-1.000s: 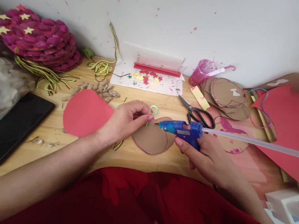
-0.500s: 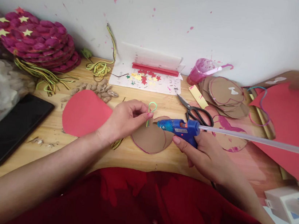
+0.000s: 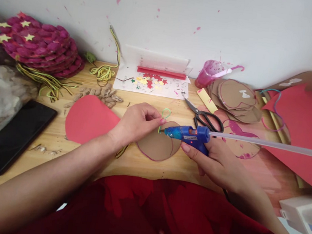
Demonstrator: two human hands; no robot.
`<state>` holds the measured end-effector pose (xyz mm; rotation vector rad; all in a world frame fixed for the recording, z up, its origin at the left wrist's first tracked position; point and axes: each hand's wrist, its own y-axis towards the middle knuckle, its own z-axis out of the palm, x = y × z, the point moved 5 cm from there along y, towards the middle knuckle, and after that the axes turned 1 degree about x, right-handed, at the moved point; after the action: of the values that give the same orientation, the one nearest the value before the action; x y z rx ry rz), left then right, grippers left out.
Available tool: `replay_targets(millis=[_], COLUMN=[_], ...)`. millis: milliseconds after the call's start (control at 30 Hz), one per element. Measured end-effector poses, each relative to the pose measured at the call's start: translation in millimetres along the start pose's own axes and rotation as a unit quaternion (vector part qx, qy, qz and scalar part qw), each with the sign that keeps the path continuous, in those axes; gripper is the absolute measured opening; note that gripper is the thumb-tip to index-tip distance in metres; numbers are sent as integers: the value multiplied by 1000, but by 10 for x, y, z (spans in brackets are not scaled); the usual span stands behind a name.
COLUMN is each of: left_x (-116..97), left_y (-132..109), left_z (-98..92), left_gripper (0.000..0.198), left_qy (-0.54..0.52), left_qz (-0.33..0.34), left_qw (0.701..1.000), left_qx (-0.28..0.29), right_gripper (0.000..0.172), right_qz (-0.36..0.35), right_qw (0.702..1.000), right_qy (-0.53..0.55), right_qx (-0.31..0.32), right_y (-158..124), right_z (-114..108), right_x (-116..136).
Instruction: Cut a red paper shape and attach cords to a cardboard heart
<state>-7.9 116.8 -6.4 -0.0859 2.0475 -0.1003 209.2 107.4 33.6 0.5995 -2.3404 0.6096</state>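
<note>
Between thumb and finger, my left hand (image 3: 140,124) pinches a looped green cord (image 3: 166,113), its lower end hanging over a brown cardboard cutout (image 3: 156,147). My right hand (image 3: 210,158) is wrapped round a blue glue gun (image 3: 192,135), with a long clear glue stick (image 3: 267,143) out of its back. The gun's nozzle points left and sits right at the cord's lower end; whether they touch I cannot tell. A red paper cutout (image 3: 91,120) lies left of the cardboard, partly behind my left wrist.
Black-handled scissors (image 3: 209,118) lie behind the glue gun, near stacked cardboard cutouts (image 3: 236,97) and a pink cup (image 3: 208,72). Paper stars (image 3: 150,82) rest on a white sheet at the back. Peanuts (image 3: 105,94), a black phone (image 3: 12,138) and purple-painted pieces (image 3: 43,44) are on the left.
My left hand has moved slightly right with the cord, bringing its lower end to the glue gun's nozzle. The glue gun has shifted very little.
</note>
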Motion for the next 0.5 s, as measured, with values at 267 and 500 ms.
replay_targets(millis=[267,500], left_x=[27,21], left_y=[26,38], left_z=[13,12], left_gripper=[16,13], left_qy=[16,30], left_qz=[27,33], left_qw=[999,999], left_qx=[-20,-23], right_gripper=[37,33], right_qz=[-10,-36], right_qw=[1000,999], right_qy=[12,31], right_qx=[-8,5], right_y=[2,24], right_z=[-89,-27], right_x=[-20,30])
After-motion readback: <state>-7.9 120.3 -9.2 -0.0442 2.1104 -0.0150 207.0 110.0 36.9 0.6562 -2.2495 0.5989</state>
